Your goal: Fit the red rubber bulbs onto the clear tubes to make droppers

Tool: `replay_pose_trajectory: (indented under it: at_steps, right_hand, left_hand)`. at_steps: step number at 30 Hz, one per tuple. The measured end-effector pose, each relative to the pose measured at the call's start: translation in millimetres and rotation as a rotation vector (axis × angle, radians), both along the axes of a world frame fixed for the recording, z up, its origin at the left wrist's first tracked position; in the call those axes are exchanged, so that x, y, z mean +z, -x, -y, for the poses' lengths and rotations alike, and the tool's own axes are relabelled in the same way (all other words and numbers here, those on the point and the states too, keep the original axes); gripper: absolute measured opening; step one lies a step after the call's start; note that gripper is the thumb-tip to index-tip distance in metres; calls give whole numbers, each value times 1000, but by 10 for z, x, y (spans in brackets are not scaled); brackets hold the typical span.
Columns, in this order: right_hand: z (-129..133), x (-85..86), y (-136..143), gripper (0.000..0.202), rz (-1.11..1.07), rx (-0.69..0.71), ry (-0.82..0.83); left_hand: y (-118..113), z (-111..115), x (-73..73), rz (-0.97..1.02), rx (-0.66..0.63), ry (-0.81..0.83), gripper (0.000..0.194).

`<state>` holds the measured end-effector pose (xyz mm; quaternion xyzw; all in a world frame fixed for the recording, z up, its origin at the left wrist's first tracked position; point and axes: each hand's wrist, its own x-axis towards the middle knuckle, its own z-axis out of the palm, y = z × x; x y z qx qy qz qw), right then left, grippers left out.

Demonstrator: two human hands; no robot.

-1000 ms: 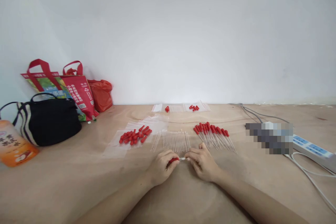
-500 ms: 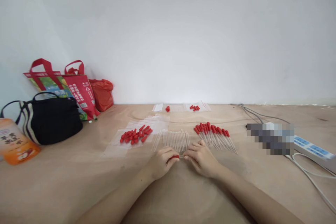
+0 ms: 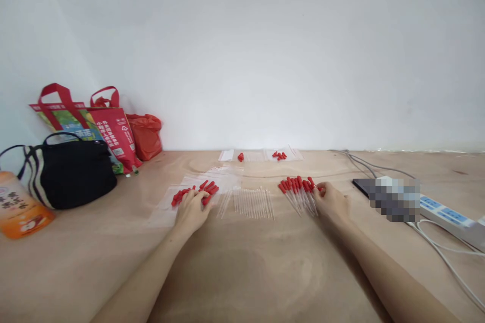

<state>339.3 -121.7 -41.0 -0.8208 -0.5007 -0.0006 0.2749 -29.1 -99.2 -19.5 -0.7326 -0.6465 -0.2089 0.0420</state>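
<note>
Droppers (image 3: 297,187) lay in a fan on the wooden table (image 3: 242,272), ahead of the person and right of centre, their red bulb ends toward the wall (image 3: 242,60) and their clear stems toward the person. The right hand (image 3: 332,203) was at the right side of this fan, its fingers bent in a narrow pinch about a red end; whether they gripped it or only touched it, I cannot tell. The left hand (image 3: 192,209) was over the loose red bulbs (image 3: 184,195), its thumb and fingers a little apart beside one bulb; I cannot tell whether it had hold of any. Those bulbs lay heaped on clear bags (image 3: 164,214) left of centre. Between the two hands, bare tubes (image 3: 254,203) lay side by side in a row, a few at its left end slanted. Farther back, near the wall, a flat clear packet (image 3: 261,155) had two small groups of red bulbs showing in it. At the far left stood an orange pouch (image 3: 25,209), a black bag (image 3: 81,174), two totes (image 3: 115,136) and a red bag (image 3: 146,136). On the right were a power strip (image 3: 447,212), cables (image 3: 441,247) and a dark flat object (image 3: 364,186), partly pixelated.
</note>
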Motion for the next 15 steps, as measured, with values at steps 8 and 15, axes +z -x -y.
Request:
replay_pose_trajectory:
  at_steps: [8, 15]
  right_hand:
    - [-17, -58, -14, 24, 46, 16, 87]
    - [100, 79, 418, 23, 70, 260, 1]
  left_hand:
    - [25, -1, 24, -53, 55, 72, 21]
    - [-22, 30, 33, -78, 76, 64, 15]
